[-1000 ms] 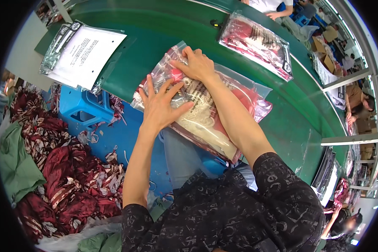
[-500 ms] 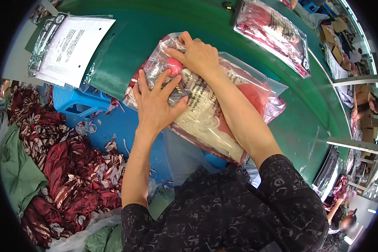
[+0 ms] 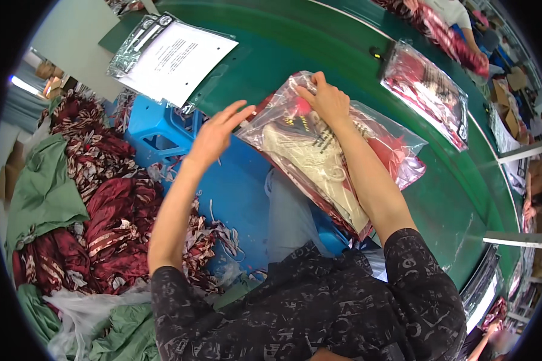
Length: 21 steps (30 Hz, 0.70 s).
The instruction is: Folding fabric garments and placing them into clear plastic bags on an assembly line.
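Note:
A clear plastic bag lies slanted on the green work surface, its near edge reaching over my lap. Folded cream and dark red printed fabric fills it, with a round red-pink patch near the upper end. My right hand grips the bag's upper end, thumb and forefinger near the edge, the other fingers curled on the film. My left hand hovers at the bag's left corner with fingers stretched out. Its fingertips come close to the edge; whether they touch it is unclear.
A stack of clear bags with white printed sheets lies at the far left of the green table. Another packed bag rests at the far right. A blue stool and heaped red printed fabric are on the left. Other people work beyond.
My left hand has lifted off the bag's middle and moved left to its corner. My right hand stays at the upper end. The whole view has shifted, showing more of the left side.

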### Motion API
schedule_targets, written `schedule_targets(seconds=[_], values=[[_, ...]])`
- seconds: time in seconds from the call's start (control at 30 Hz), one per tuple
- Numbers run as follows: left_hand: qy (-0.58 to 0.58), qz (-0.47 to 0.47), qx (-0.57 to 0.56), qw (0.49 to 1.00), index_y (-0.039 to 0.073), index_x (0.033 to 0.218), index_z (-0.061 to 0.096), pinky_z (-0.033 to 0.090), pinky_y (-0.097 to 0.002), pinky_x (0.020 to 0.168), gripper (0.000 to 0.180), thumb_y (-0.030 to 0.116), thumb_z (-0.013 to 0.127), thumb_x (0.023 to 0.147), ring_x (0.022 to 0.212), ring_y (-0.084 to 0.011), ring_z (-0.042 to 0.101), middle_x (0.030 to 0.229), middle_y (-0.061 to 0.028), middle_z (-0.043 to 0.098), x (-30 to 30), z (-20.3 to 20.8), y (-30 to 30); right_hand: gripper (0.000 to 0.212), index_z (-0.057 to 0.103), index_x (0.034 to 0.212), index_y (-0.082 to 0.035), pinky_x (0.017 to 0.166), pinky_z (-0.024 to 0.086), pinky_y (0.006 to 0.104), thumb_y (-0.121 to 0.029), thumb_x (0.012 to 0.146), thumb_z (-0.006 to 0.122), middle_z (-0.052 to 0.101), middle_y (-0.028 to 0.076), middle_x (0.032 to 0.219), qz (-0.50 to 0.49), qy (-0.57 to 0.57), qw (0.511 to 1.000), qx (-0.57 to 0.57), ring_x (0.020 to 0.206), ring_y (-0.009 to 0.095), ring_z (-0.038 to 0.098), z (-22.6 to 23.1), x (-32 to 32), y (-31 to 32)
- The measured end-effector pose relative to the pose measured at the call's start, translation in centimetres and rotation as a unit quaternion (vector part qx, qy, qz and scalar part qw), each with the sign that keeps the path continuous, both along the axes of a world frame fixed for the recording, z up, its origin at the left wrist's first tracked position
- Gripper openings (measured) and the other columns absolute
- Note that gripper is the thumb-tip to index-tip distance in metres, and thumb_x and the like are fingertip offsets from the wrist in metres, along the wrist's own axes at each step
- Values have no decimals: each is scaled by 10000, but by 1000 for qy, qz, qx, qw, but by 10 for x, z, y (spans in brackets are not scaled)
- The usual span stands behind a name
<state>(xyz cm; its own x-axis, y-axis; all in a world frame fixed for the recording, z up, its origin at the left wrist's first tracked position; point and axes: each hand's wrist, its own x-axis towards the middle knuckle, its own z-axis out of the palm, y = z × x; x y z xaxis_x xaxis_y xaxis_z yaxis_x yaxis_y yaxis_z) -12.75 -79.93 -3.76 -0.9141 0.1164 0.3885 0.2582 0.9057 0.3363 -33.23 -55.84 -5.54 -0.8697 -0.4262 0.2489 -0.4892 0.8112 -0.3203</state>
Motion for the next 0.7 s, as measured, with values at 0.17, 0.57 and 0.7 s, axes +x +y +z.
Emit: schedule_targets(seconds=[0.17, 0.57, 0.7], values=[[-15, -34, -273, 961, 232, 1431, 513, 542, -306, 875, 688, -80, 559, 819, 1112, -259, 631, 1484, 3, 491, -11, 11, -39, 554, 465, 1044, -172, 636, 510, 432, -689, 872, 569, 694, 83, 750, -1, 6, 1000, -20, 690, 359, 685, 0, 1, -2], [-30, -269, -205, 941, 138, 1202, 618, 515, -373, 716, 303, 79, 520, 921, 794, -238, 569, 1243, -45, 628, -80, 35, -16, 511, 487, 1063, -170, 663, 504, 429, -636, 879, 590, 696, 82, 787, 28, -10, 999, -33, 719, 355, 678, 22, 13, -2], [-340, -192, -6, 921, -2, 954, 647, 462, -387, 638, 268, 201, 472, 964, 618, -252, 526, 734, -81, 667, -106, 52, 15, 517, 496, 1094, -162, 666, 503, 428, -617, 875, 607, 697, 97, 825, 102, -39, 992, -60, 741, 360, 676, 39, 26, -2]])
